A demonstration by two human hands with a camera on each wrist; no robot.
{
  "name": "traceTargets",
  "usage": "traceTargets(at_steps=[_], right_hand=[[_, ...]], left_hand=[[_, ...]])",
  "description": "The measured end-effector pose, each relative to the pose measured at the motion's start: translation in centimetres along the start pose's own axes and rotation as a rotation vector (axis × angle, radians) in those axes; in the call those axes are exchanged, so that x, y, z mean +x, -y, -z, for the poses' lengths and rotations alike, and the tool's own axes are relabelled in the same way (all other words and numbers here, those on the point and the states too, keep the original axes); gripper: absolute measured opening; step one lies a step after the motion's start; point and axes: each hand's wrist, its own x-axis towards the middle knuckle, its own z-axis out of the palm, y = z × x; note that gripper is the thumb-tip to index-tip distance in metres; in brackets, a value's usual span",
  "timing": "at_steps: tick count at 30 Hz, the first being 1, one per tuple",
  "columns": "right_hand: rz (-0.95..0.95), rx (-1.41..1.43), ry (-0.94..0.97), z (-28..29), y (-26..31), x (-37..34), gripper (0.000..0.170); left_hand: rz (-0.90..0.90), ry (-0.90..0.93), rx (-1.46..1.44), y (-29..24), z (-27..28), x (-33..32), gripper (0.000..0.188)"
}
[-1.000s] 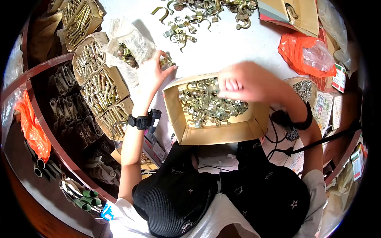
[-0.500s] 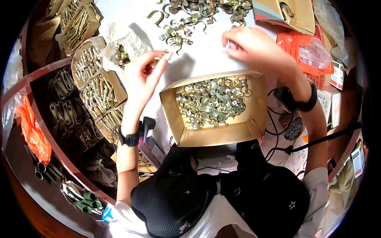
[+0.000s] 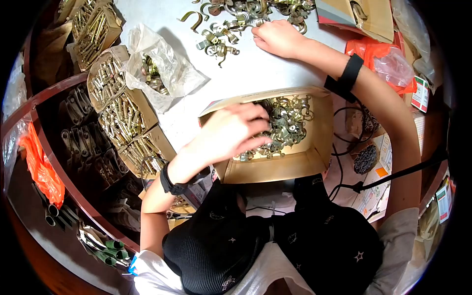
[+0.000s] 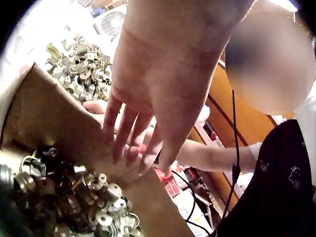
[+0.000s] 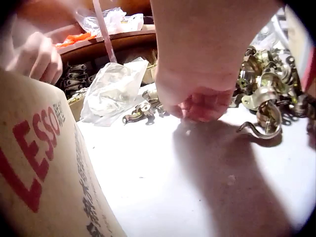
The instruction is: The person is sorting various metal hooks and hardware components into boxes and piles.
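In the head view the left hand (image 3: 228, 130) is over a cardboard box (image 3: 275, 169) of small metal pipe clamps (image 3: 290, 120). Its fingers are spread, and the left wrist view shows them straight, with nothing between them. Further back, the right hand (image 3: 279, 39) is low at the table, its fingertips beside a heap of larger metal clamps (image 3: 255, 10). Seen from the right wrist, this hand (image 5: 200, 106) has curled fingers; I cannot tell whether they hold something. A few loose clamps (image 3: 219, 49) lie left of it.
A clear plastic bag (image 3: 169, 73) with metal parts lies on the white table (image 3: 236, 78). Cartons of bolts (image 3: 123, 115) line the left side. At the right are a red plastic bag (image 3: 364, 49), an opened carton (image 3: 339, 14) and black cables (image 3: 339, 172).
The left hand has moved from beside the plastic bag to over the box, its fingers spreading. The right hand has gone from above the box to the clamp heap at the back.
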Motion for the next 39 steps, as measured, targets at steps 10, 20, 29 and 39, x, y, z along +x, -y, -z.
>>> traceTargets(at_steps=[10,20,29,39], right_hand=[[0.313,0.035,-0.206,8.2,6.3,-9.6,0.012],[0.312,0.132,-0.054,0.3,8.9,-18.0,0.008],[0.272,0.202,-0.180,0.0,8.7,-17.9,0.015],[0.189,0.161,-0.386,1.4,10.1,-17.8,0.011]], left_hand=[[0.380,-0.303,0.028,4.6,3.1,0.1,0.020],[-0.027,-0.432,0.293,2.7,-3.0,-2.3,0.035],[0.125,-0.109,0.322,2.5,-5.4,-3.4,0.018],[0.549,-0.581,-0.790,0.3,-4.9,-4.5,0.023]])
